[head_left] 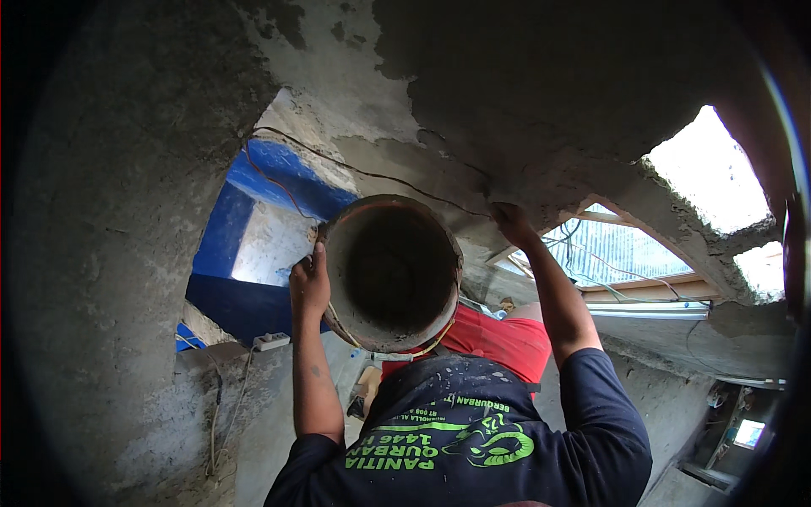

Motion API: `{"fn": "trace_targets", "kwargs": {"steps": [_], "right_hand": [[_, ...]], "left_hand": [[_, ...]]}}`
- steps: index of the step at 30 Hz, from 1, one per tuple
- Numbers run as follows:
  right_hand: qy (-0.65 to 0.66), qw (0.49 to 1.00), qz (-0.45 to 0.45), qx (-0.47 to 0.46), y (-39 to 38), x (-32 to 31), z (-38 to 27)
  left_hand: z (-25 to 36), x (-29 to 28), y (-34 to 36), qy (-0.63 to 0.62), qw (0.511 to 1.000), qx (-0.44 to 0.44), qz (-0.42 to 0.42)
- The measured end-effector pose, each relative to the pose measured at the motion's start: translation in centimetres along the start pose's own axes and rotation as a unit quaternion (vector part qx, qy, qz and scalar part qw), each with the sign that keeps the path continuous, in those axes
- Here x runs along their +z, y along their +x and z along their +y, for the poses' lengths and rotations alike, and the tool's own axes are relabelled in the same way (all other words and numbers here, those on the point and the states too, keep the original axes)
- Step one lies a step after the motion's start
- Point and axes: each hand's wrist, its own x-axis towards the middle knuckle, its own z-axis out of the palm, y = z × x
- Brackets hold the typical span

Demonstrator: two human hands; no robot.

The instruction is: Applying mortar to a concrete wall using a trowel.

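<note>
My left hand (311,283) grips the rim of a round, cement-smeared bucket (439,325), thumb up along its left side. The bucket's mouth faces me, and its inside is too dark to tell what it holds. Its thin bail handle (393,357) hangs down by my waist, with a pale grip in the middle. My right hand (513,224) is raised to the right of the bucket, fingers closed, close against the damp grey plastered wall (541,110). What lies in those fingers is hidden in shadow. A thin dark cable (372,173) runs across the wall to beside this hand.
On the left, a rough opening shows blue and white painted surfaces (274,241). Below it, a white socket strip (271,341) has cords hanging nearby. To the right are a wood-framed opening (625,253) with loose wires, a white tube light (650,309) and bright broken gaps (710,173).
</note>
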Motion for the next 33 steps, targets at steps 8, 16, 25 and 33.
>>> {"fn": "trace_targets", "kwargs": {"steps": [8, 16, 25, 33], "right_hand": [[-0.127, 0.982, 0.065, -0.12, -1.8, -2.5, -11.3], [-0.368, 0.93, 0.012, 0.016, 0.3, -0.1, -10.1], [-0.326, 0.941, 0.023, -0.084, -2.0, 0.0, -11.8], [-0.419, 0.907, 0.014, -0.047, 3.7, 2.9, -12.8]], "left_hand": [[-0.1, 0.7, 1.2, -0.028, 0.998, 0.003, -0.048], [-0.1, 0.6, 1.2, -0.012, 0.999, -0.009, -0.051], [-0.6, -0.2, 0.5, -0.009, 1.0, -0.007, -0.027], [1.7, 1.1, 0.5, -0.024, 0.999, 0.035, -0.024]]}}
